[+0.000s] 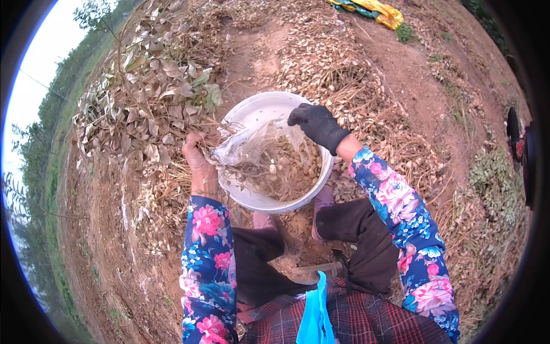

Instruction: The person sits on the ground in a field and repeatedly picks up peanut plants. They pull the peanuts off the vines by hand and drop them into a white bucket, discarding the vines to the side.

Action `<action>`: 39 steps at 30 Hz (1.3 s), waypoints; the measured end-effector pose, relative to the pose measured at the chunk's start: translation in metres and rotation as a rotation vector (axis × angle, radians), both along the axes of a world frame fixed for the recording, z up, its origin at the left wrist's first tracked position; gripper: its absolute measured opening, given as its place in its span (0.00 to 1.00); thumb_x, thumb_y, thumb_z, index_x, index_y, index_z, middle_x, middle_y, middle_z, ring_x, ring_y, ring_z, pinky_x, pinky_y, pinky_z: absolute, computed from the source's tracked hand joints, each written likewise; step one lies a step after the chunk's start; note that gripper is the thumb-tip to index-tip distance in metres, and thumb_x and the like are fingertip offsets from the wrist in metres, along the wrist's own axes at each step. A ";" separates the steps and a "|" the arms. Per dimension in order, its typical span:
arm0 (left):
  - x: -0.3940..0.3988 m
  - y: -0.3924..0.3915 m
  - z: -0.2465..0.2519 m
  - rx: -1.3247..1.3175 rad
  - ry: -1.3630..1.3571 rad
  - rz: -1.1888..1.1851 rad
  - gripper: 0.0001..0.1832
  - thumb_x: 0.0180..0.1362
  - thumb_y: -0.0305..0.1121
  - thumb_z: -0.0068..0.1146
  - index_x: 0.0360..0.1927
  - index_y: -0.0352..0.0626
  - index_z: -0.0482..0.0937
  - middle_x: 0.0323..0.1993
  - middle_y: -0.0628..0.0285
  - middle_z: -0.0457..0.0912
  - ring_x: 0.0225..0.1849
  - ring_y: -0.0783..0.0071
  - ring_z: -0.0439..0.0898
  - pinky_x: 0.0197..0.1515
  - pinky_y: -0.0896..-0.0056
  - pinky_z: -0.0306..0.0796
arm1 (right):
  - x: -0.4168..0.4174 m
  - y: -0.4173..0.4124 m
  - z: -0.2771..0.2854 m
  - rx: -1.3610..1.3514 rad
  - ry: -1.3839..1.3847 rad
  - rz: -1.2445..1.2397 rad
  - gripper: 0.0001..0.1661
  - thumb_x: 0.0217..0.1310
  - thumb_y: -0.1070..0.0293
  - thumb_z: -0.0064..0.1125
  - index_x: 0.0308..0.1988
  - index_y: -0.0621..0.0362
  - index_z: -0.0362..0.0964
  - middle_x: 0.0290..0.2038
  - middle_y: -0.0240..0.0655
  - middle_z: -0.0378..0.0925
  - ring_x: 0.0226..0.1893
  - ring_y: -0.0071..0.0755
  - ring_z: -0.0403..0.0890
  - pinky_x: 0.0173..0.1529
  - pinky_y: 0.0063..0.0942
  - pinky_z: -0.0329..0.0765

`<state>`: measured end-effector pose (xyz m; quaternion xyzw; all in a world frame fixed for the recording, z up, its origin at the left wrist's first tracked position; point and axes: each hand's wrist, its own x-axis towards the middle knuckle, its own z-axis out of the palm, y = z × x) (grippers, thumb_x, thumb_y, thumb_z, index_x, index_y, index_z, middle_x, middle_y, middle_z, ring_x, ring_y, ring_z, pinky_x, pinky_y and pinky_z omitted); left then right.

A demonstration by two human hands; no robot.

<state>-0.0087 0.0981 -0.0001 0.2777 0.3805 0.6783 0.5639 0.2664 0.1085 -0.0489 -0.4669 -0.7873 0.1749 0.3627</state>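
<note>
My bare left hand (201, 165) is closed around the stems of a dried peanut plant (159, 94), whose withered leaves spread to the upper left. Its roots reach over the left rim of a white plastic bucket (253, 103). Torn clear plastic film (240, 148) is tangled with the roots and stretches across the bucket's mouth. My right hand (318, 127), in a black glove, pinches the far end of this film above the bucket's right side. Picked peanuts (307, 167) lie inside, mixed with root strands.
The bucket stands before my feet, between my knees. Rows of dried peanut plants (335, 77) lie on reddish soil (408, 77). A yellow and green sack (382, 13) is at the top. Part of a wooden stool (316, 269) shows below me. A dark object (530, 163) stands far right.
</note>
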 end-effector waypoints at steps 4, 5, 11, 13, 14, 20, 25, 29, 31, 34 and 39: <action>-0.002 0.003 -0.007 0.042 -0.061 0.072 0.08 0.40 0.31 0.50 0.24 0.38 0.72 0.25 0.57 0.77 0.27 0.63 0.76 0.36 0.66 0.72 | 0.001 -0.013 0.007 -0.432 0.257 0.119 0.11 0.51 0.72 0.51 0.36 0.54 0.78 0.29 0.34 0.80 0.32 0.28 0.79 0.38 0.24 0.75; -0.001 0.002 -0.006 0.035 -0.073 0.073 0.08 0.40 0.31 0.50 0.25 0.38 0.73 0.25 0.58 0.77 0.27 0.63 0.76 0.36 0.66 0.72 | -0.001 -0.017 0.011 -0.492 0.292 0.140 0.11 0.51 0.72 0.52 0.37 0.57 0.76 0.30 0.34 0.79 0.31 0.26 0.78 0.38 0.23 0.75; -0.001 0.006 -0.010 0.004 -0.103 0.009 0.09 0.41 0.32 0.50 0.26 0.39 0.73 0.26 0.59 0.76 0.29 0.65 0.75 0.37 0.66 0.71 | -0.025 -0.029 0.014 -0.602 0.487 0.295 0.20 0.55 0.66 0.57 0.47 0.64 0.71 0.37 0.33 0.77 0.37 0.20 0.73 0.43 0.20 0.71; -0.005 0.009 -0.015 -0.007 -0.103 -0.029 0.09 0.41 0.32 0.50 0.27 0.39 0.74 0.26 0.59 0.76 0.28 0.65 0.75 0.37 0.67 0.71 | -0.032 -0.028 0.014 -0.570 0.509 0.334 0.25 0.54 0.57 0.59 0.47 0.63 0.70 0.40 0.39 0.77 0.43 0.28 0.74 0.49 0.26 0.69; 0.001 0.006 -0.012 -0.024 -0.102 -0.032 0.09 0.41 0.32 0.50 0.26 0.39 0.73 0.26 0.59 0.76 0.28 0.65 0.75 0.38 0.67 0.71 | -0.035 -0.029 0.015 -0.577 0.542 0.359 0.25 0.54 0.57 0.59 0.47 0.63 0.70 0.40 0.39 0.77 0.43 0.28 0.74 0.49 0.27 0.69; 0.008 0.004 -0.005 -0.021 -0.001 -0.050 0.07 0.40 0.30 0.50 0.25 0.40 0.73 0.26 0.59 0.76 0.29 0.65 0.75 0.37 0.67 0.72 | -0.037 -0.025 0.015 -0.332 -0.018 0.269 0.30 0.53 0.42 0.52 0.40 0.58 0.74 0.39 0.51 0.75 0.44 0.54 0.73 0.51 0.41 0.67; 0.002 0.010 -0.011 -0.069 -0.034 -0.040 0.06 0.39 0.29 0.50 0.23 0.39 0.72 0.24 0.60 0.76 0.27 0.67 0.75 0.35 0.69 0.71 | -0.034 -0.021 0.006 -0.024 -0.156 0.353 0.16 0.54 0.54 0.54 0.38 0.52 0.74 0.37 0.41 0.75 0.37 0.45 0.76 0.44 0.39 0.71; 0.005 0.005 -0.002 -0.067 0.054 -0.037 0.03 0.39 0.27 0.49 0.20 0.41 0.72 0.22 0.63 0.74 0.26 0.69 0.73 0.35 0.72 0.69 | -0.039 -0.020 0.011 0.216 -0.484 0.312 0.15 0.57 0.57 0.47 0.35 0.53 0.75 0.30 0.44 0.75 0.33 0.47 0.78 0.37 0.42 0.73; -0.001 0.008 -0.002 -0.040 0.074 0.004 0.01 0.38 0.26 0.49 0.18 0.41 0.71 0.21 0.63 0.74 0.25 0.71 0.73 0.34 0.72 0.68 | -0.034 -0.020 -0.001 0.215 -0.594 0.101 0.12 0.55 0.64 0.45 0.36 0.48 0.76 0.31 0.40 0.76 0.33 0.43 0.79 0.34 0.40 0.75; -0.027 0.012 -0.009 -0.017 0.098 0.077 0.02 0.39 0.28 0.49 0.18 0.42 0.71 0.21 0.64 0.74 0.26 0.70 0.73 0.35 0.71 0.68 | 0.002 -0.020 -0.008 0.052 -0.624 0.008 0.15 0.55 0.69 0.44 0.40 0.45 0.76 0.34 0.38 0.76 0.36 0.41 0.79 0.38 0.37 0.75; -0.027 0.012 -0.006 0.013 -0.022 0.122 0.03 0.40 0.30 0.50 0.20 0.42 0.72 0.24 0.63 0.75 0.27 0.68 0.73 0.37 0.68 0.69 | 0.000 -0.020 0.002 -0.065 0.028 0.246 0.17 0.52 0.65 0.57 0.44 0.53 0.73 0.39 0.37 0.76 0.41 0.37 0.76 0.47 0.31 0.72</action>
